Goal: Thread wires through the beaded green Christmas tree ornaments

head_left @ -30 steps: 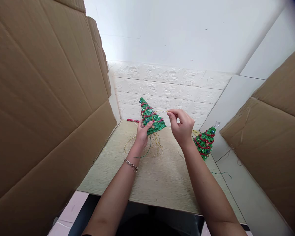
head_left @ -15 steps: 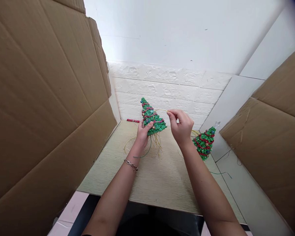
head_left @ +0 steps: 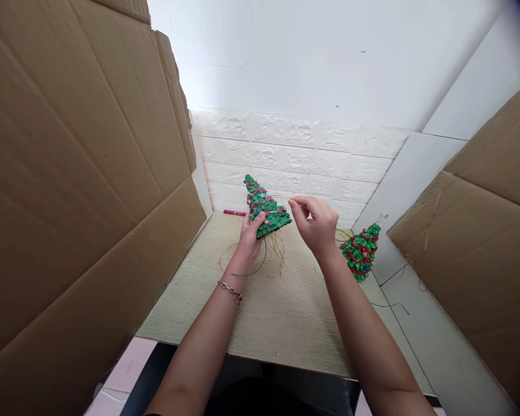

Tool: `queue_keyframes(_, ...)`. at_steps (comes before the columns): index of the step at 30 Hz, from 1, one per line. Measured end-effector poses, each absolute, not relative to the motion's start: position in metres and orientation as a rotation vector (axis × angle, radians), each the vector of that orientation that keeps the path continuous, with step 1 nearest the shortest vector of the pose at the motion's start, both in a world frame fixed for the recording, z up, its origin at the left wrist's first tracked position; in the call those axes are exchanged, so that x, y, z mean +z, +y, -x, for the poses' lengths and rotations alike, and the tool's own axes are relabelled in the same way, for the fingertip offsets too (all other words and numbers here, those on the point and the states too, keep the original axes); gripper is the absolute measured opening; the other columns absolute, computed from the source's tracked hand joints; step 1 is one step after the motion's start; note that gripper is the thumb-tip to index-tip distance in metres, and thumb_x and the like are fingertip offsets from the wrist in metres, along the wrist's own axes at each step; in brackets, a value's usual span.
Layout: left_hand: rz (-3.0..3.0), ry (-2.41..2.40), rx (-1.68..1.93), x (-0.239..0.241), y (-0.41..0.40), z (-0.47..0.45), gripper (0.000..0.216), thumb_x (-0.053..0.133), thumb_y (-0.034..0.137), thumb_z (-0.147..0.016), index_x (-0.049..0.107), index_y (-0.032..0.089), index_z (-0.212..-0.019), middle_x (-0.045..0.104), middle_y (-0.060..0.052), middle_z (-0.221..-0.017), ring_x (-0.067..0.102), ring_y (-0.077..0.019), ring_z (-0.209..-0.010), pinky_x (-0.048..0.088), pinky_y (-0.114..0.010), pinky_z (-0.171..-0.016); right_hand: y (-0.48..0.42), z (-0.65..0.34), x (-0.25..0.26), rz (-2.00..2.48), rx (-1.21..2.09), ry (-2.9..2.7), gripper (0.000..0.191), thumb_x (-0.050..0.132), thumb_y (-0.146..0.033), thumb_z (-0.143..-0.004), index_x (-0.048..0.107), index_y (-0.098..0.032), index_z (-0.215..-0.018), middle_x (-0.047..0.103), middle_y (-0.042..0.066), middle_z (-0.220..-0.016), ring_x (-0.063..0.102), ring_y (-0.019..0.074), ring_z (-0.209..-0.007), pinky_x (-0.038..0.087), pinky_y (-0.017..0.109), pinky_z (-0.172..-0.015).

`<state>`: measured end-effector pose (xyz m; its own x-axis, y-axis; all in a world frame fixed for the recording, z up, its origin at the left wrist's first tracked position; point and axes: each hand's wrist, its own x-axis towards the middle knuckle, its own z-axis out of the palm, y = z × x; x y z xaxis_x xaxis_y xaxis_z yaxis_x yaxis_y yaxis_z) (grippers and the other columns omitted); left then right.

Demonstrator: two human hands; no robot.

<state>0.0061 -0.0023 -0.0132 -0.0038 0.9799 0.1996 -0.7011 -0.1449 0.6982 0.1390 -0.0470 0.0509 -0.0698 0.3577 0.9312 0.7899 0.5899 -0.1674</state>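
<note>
My left hand (head_left: 251, 234) grips a small green Christmas tree (head_left: 271, 218) near its base, thumb laid across the front. The tree leans to the left and carries pink-red garland and small ball ornaments. To its right, my right hand (head_left: 317, 222) pinches the end of a thin yellow wire (head_left: 279, 197) that arches over to the tree's branches. A green wire (head_left: 260, 267) hangs from beneath the tree, across my left wrist. Below it, several yellow wires (head_left: 279, 257) lie on the table.
A second decorated tree (head_left: 363, 254) with red garland and a silver star (head_left: 382, 219) stands at the table's right side, partly behind my right forearm. A red wrapped stick (head_left: 234, 212) lies by the back wall. Cardboard panels (head_left: 91, 190) flank the table (head_left: 281, 329).
The held tree has shifted slightly left and down. My right hand has moved a little left with the wire still pinched, its fingers nearer the tree.
</note>
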Motion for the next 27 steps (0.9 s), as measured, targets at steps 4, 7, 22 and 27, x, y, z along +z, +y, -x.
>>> queue_keyframes(4,-0.782,0.481,1.556,-0.014,-0.001,-0.005,0.041,0.078,0.034,-0.061,0.059,0.019,-0.095,0.064,0.001,-0.079,0.058,-0.0101,-0.068,0.045,-0.024,-0.07,-0.05,-0.138,0.054,0.988,-0.48,-1.716,0.03,0.043,-0.036,-0.091,0.066,-0.021,-0.08,0.065,0.002,-0.064,0.054,0.0119,-0.055,0.039,0.026,-0.059)
queue_keyframes(7,-0.793,0.482,1.556,-0.014,-0.001,-0.004,0.043,0.077,0.034,-0.062,0.059,0.019,-0.097,0.065,0.0,-0.086,0.06,-0.0115,-0.074,0.046,-0.025,-0.072,-0.054,-0.14,0.058,1.013,-0.491,-1.779,0.028,0.044,-0.034,-0.09,0.067,-0.021,-0.08,0.065,0.001,-0.063,0.055,0.0116,-0.056,0.038,0.025,-0.058)
queue_keyframes(22,-0.919,0.567,1.619,-0.013,-0.004,-0.009,0.054,0.082,0.029,-0.054,0.054,0.02,-0.098,0.066,-0.001,-0.089,0.06,-0.0097,-0.065,0.047,-0.023,-0.064,-0.069,-0.147,0.076,1.322,-0.37,-1.991,0.017,0.05,-0.028,-0.088,0.066,-0.022,-0.085,0.07,0.002,-0.077,0.061,0.0157,-0.065,0.035,0.027,-0.059)
queue_keyframes(27,-0.958,0.591,1.626,-0.013,-0.005,-0.01,0.061,0.085,0.028,-0.049,0.053,0.019,-0.101,0.066,-0.003,-0.092,0.062,-0.0129,-0.072,0.049,-0.026,-0.068,-0.068,-0.146,0.076,1.408,-0.397,-2.032,0.018,0.049,-0.026,-0.089,0.065,-0.022,-0.082,0.07,0.002,-0.078,0.06,0.0168,-0.065,0.033,0.028,-0.056)
